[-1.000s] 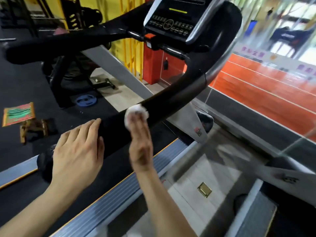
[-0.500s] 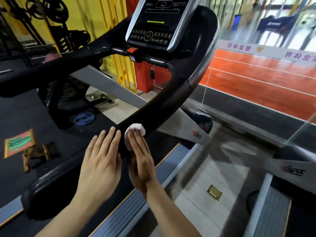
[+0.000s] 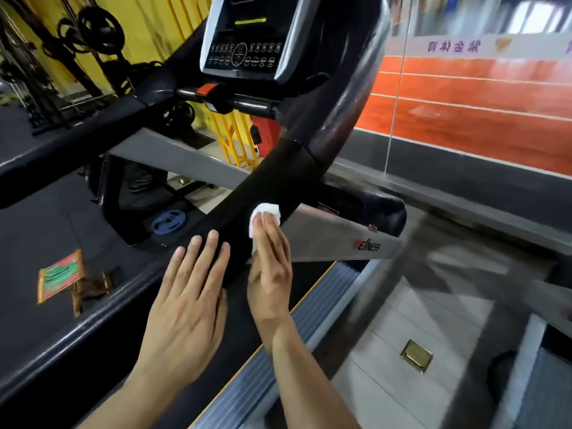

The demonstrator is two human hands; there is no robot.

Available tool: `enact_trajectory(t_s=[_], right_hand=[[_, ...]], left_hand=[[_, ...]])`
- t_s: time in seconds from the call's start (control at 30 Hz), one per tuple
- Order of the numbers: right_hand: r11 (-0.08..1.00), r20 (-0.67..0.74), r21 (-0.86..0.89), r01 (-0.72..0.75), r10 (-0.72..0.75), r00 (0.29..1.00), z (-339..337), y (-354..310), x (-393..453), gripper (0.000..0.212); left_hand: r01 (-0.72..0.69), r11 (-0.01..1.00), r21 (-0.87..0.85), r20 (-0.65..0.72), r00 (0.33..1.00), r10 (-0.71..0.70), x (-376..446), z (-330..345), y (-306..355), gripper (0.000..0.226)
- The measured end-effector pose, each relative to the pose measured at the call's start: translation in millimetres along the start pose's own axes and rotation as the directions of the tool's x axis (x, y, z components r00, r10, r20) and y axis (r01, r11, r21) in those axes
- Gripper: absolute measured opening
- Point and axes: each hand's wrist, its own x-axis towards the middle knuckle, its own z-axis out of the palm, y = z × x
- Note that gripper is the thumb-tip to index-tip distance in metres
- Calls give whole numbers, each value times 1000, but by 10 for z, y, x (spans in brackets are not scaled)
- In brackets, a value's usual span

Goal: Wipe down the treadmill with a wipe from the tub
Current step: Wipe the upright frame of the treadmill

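The treadmill's black right handrail runs from lower left up to the console. A small white wipe lies against the rail's side. My right hand presses the wipe onto the rail with straight fingers. Just left of it, my left hand rests flat on top of the same rail, fingers straight. The tub is not in view.
The grey side rail of the treadmill deck runs below my arms. A second treadmill stands at the right across a tiled gap. A blue weight plate and a small stool lie on the dark floor at left.
Both hands have slid up the handrail towards the console, the right one carrying the wipe along the rail. The camera has come closer to the console.
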Motion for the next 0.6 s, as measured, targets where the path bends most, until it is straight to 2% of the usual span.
enact_trajectory(t_s=[0.07, 0.17, 0.2, 0.3, 0.4, 0.43, 0.5, 0.53, 0.57, 0.6], right_hand=[[999, -35, 35, -13, 15, 999, -24, 130, 20, 40], [985, -194, 91, -146, 162, 967, -77, 416, 19, 43], [976, -197, 105, -189, 207, 958, -78, 483, 23, 43], [957, -61, 137, -255, 265, 962, 67, 598, 29, 46], [938, -80, 157, -308, 323, 943, 170, 915, 61, 51], [898, -105, 194, -395, 420, 901, 165, 1133, 87, 52], [724, -130, 279, -630, 679, 723, 92, 1548, 139, 55], [654, -132, 310, -690, 749, 650, 52, 1634, 145, 55], [646, -142, 310, -697, 757, 638, 67, 1625, 125, 54], [684, -141, 278, -675, 724, 675, 95, 1462, 114, 53]], left_hand=[[-49, 997, 52, 6, 999, 48, 125, 77, 48, 63], [-100, 985, 138, 8, 995, 100, 248, 219, 92, 64], [-107, 980, 168, 9, 994, 107, 267, 272, 102, 65], [-86, 971, 223, -9, 996, 90, 300, 367, 137, 66], [-67, 964, 257, -8, 997, 71, 310, 386, 145, 68], [-69, 961, 268, -4, 997, 73, 317, 383, 144, 69], [-85, 951, 296, 20, 996, 82, 332, 375, 142, 70], [-87, 950, 301, 28, 996, 83, 337, 372, 137, 71], [-86, 951, 298, 30, 996, 81, 338, 368, 137, 71], [-83, 952, 293, 29, 997, 78, 336, 362, 139, 71]])
